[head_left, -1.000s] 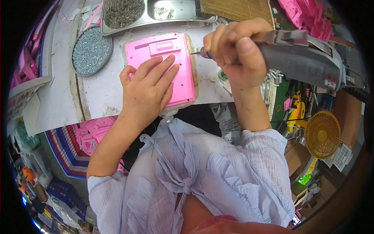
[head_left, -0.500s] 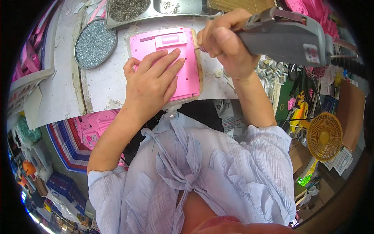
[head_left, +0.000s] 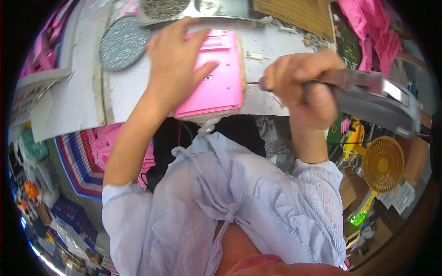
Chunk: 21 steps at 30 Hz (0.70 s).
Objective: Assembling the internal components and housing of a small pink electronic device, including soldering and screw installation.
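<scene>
A flat pink plastic housing (head_left: 223, 94) with small holes and a raised rectangular part lies on a padded, plastic-wrapped rest at the table's front edge. My left hand (head_left: 172, 69) is over the housing's left side, fingers apart, the fingertips toward its far edge and the metal tray. My right hand (head_left: 306, 83) is closed around a grey electric screwdriver (head_left: 375, 103), held to the right of the housing. Its thin bit points left, just short of the padded rest's edge. Motion blurs the right hand and the tool.
A round dish of small silvery screws (head_left: 123, 43) stands at the left. Behind the housing is a metal tray (head_left: 221, 19) with small parts; brown cardboard (head_left: 299, 16) lies beside it. Pink parts (head_left: 115, 147) fill a striped basket below left. A yellow fan (head_left: 383, 164) stands at the right.
My right hand has drawn the screwdriver right and down, away from the housing's edge. My left hand has slid up and left, its fingers lifting off the housing's middle.
</scene>
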Tool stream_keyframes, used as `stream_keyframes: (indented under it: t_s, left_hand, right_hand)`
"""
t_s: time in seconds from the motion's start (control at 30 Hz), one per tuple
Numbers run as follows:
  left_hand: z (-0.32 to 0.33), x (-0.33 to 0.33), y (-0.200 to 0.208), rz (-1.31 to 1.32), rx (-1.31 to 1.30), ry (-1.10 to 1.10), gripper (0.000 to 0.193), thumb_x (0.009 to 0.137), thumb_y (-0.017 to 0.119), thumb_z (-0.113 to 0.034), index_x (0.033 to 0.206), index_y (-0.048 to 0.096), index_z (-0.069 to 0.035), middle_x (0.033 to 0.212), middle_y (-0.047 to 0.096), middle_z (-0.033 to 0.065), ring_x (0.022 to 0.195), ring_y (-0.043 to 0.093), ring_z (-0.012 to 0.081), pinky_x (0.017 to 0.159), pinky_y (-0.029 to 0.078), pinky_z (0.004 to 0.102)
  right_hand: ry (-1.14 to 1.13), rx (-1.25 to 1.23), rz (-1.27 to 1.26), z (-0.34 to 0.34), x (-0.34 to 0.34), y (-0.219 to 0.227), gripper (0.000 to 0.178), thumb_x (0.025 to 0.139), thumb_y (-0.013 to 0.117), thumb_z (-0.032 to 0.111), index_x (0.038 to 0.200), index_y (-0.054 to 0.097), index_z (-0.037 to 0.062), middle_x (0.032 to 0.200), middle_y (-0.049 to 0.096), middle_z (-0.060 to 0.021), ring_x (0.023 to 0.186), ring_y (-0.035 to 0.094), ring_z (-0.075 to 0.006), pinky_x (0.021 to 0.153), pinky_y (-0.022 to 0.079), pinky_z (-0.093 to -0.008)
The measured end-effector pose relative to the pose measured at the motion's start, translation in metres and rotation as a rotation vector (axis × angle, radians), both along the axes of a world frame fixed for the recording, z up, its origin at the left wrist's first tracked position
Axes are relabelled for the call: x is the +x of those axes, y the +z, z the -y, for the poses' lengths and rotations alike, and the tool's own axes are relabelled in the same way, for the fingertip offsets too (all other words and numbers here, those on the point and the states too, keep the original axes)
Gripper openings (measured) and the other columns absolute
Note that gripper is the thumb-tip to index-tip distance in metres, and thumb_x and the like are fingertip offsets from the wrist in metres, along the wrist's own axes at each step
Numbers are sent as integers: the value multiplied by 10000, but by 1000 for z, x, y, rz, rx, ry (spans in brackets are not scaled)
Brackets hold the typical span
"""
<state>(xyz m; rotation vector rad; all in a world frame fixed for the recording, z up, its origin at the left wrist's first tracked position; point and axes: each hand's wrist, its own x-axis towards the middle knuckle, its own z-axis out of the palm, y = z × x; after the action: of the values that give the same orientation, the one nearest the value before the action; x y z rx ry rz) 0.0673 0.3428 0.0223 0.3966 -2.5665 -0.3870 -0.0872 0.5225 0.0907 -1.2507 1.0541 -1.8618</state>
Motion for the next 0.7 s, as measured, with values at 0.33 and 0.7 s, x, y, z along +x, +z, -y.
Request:
stream_keyframes:
  t_s: [0.33, 0.7]
  left_hand:
    - [24, 238, -46, -779, 535, 535, 303, 1017, 617, -164, 1229, 565, 45, 1257, 593, 145, 1125, 622, 231, 963, 510, 374]
    - [-12, 501, -294, -841, 1308, 1525, 602, 958, 675, -370, 1399, 494, -1, 1410, 487, 185, 1192, 569, 319, 969, 511, 453]
  right_hand:
    - [148, -146, -11, -20, -64, 48, 264, 938, 593, 326, 1101, 592, 118, 636, 533, 56, 587, 515, -92, 680, 448, -320]
    - [153, -102, 98, 52, -25, 32, 235, 975, 634, 260, 1059, 558, 54, 611, 470, 14, 524, 457, -112, 634, 461, -321]
